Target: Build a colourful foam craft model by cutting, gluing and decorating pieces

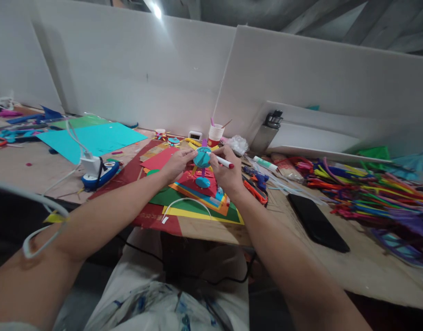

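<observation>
My left hand (179, 164) pinches the left edge of a round blue paper craft (202, 158) with purple and yellow strips sticking out. On the craft's right side, my right hand (228, 171) grips a white marker (223, 161) with a red end; its tip is at the blue disc, where dark lines show. Below the disc, a small blue oval (202, 182) lies over red paper. Under both hands are stacked coloured sheets, with a green sheet (163, 196) and a yellow sheet (197, 214) showing.
A power strip (100, 177) with a charger stands left, near a large cyan sheet (94, 138). Paper cups (216, 133) are behind the hands. To the right are a black phone (317, 221), orange-handled scissors (256, 192), a bottle (266, 132) and many pipe cleaners (366, 191).
</observation>
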Motion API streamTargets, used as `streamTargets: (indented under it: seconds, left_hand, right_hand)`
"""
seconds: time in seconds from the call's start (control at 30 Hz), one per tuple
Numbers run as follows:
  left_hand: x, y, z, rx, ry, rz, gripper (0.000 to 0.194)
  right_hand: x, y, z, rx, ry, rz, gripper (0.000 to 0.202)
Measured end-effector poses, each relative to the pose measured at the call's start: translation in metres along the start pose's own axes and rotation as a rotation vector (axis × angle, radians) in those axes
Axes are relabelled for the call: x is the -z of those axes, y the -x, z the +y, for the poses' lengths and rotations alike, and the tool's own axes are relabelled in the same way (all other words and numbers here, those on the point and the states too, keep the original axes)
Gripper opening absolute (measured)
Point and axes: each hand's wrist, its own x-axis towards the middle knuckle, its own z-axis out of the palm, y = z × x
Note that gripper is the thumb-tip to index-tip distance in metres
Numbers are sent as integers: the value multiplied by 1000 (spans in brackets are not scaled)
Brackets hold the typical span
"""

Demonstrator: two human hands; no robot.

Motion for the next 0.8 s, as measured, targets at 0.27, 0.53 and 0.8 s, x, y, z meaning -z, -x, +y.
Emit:
streamTargets:
  seconds: [0.27,0.53,0.8]
  left_hand:
    - [1,-1,1,-15,-3,7,26]
    - [0,0,3,2,-12,2,27]
    - [4,-2,-1,-17,-36,-23,33]
  right_hand:
    - [2,-1,5,-3,1,16,17]
    - [2,-2,8,-9,-18,36,19]
    - [2,-2,7,-16,6,36,17]
